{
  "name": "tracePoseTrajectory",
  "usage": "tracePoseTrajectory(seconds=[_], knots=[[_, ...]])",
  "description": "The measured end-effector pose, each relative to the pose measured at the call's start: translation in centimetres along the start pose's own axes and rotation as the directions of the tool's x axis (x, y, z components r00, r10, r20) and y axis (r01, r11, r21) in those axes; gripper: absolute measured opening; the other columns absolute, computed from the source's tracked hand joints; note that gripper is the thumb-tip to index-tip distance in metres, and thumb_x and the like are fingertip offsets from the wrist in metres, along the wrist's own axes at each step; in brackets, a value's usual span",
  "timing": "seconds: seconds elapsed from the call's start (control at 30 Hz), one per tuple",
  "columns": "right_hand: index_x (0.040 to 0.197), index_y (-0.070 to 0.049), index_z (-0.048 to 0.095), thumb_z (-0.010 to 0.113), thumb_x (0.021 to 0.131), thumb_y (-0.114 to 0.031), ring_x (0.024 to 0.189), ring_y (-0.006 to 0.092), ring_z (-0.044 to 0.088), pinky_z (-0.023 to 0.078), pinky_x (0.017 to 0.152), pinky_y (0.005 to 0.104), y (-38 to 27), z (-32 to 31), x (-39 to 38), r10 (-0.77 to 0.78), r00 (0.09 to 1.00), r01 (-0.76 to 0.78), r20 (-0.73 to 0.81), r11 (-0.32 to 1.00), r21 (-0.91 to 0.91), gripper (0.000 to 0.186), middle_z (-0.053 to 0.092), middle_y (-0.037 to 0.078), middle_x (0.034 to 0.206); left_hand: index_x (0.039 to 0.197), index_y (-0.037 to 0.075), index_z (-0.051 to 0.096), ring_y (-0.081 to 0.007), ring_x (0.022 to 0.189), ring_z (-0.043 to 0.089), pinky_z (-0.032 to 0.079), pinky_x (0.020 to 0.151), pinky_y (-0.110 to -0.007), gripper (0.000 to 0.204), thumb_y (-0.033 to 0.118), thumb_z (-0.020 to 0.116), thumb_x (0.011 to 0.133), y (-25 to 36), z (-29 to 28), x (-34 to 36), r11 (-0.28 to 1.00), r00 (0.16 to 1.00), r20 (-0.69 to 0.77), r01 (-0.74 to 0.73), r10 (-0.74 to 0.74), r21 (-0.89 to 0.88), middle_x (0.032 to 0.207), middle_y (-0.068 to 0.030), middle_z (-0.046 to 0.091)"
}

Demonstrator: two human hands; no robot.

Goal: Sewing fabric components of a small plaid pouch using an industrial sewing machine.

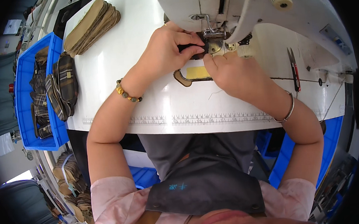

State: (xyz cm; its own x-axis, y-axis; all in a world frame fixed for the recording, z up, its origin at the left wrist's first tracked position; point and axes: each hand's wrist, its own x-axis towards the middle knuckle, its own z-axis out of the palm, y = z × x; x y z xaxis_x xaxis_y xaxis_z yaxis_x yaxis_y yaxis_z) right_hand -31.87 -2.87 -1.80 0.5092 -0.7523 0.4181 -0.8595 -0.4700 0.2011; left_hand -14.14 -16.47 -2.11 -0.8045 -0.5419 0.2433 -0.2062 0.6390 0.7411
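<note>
My left hand (169, 51) pinches a small dark piece of material (197, 52) between thumb and fingers, just left of the sewing machine's presser foot (212, 32). Most of that piece is covered by my fingers. Close by on the right, my right hand (234, 73) has its fingers curled together by the metal needle plate (215, 47); whatever they grip is hidden. Below my hands, a tan piece with a dark edge (181, 78) lies beside a yellow patch (197, 72) on the white table (154, 101).
Scissors (295, 70) with red on the handles lie at right. A stack of tan pieces (92, 27) sits at far left, near plaid fabric pieces (66, 86) and a blue bin (23, 117) holding more plaid. A ruler strip (180, 121) follows the table's front edge.
</note>
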Motion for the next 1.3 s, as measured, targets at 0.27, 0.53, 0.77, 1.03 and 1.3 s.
tracePoseTrajectory(seconds=[0.27,0.53,0.77,1.03,1.3], knots=[[0.079,0.002,0.066,0.069,0.072,-0.007,0.054,0.017,0.066,0.049,0.045,0.0299,-0.4,-0.8,-0.4,0.047,0.997,-0.056,0.068,0.989,0.134,0.012,0.061,0.005,0.059,0.089,0.002,0.079,-0.0248,0.076,0.072,0.059,0.07,-0.031,0.013,0.003,0.081,0.076,0.4,0.4,-0.1,0.985,0.989,-0.081,-0.111,0.122,0.13,0.09,-0.0116,0.076],[0.117,0.005,0.068,0.063,0.078,-0.01,0.058,0.0134,0.063,0.047,0.047,0.029,-0.4,-0.6,-0.9,0.061,0.981,-0.079,0.186,0.992,0.094,0.042,0.059,0.002,0.067,0.09,0.001,0.078,-0.0246,0.072,0.073,0.059,0.068,-0.029,0.013,0.003,0.08,0.077,1.0,0.0,-0.1,0.987,0.993,-0.064,-0.092,0.101,0.135,0.09,-0.0124,0.076],[0.076,-0.002,0.062,0.068,0.074,-0.009,0.05,0.0168,0.065,0.049,0.045,0.0304,-0.4,-0.4,-0.5,0.082,0.996,-0.086,0.032,0.986,0.145,0.009,0.06,0.004,0.055,0.09,0.0,0.077,-0.0239,0.071,0.073,0.058,0.067,-0.028,0.013,0.003,0.08,0.078,1.1,0.0,-0.1,0.99,0.994,-0.06,-0.082,0.09,0.119,0.09,-0.0114,0.076],[0.074,-0.005,0.065,0.069,0.072,-0.01,0.051,0.0192,0.065,0.05,0.046,0.033,0.0,0.4,-0.4,0.137,0.991,-0.136,0.004,0.978,0.156,0.006,0.061,0.005,0.056,0.093,-0.002,0.078,-0.0196,0.07,0.073,0.058,0.066,-0.027,0.013,0.002,0.079,0.081,2.4,-0.1,0.2,0.987,0.993,-0.079,0.094,-0.085,0.126,0.085,-0.0136,0.077],[0.07,-0.009,0.069,0.07,0.071,-0.01,0.057,0.0214,0.067,0.052,0.051,0.0348,0.6,1.3,-0.2,0.165,0.986,-0.162,-0.01,0.975,0.151,0.002,0.064,0.007,0.059,0.096,0.002,0.08,-0.0177,0.071,0.073,0.057,0.066,-0.027,0.017,0.001,0.079,0.08,1.7,0.0,0.6,0.987,0.991,-0.131,0.049,-0.028,0.153,0.085,-0.0104,0.078]])
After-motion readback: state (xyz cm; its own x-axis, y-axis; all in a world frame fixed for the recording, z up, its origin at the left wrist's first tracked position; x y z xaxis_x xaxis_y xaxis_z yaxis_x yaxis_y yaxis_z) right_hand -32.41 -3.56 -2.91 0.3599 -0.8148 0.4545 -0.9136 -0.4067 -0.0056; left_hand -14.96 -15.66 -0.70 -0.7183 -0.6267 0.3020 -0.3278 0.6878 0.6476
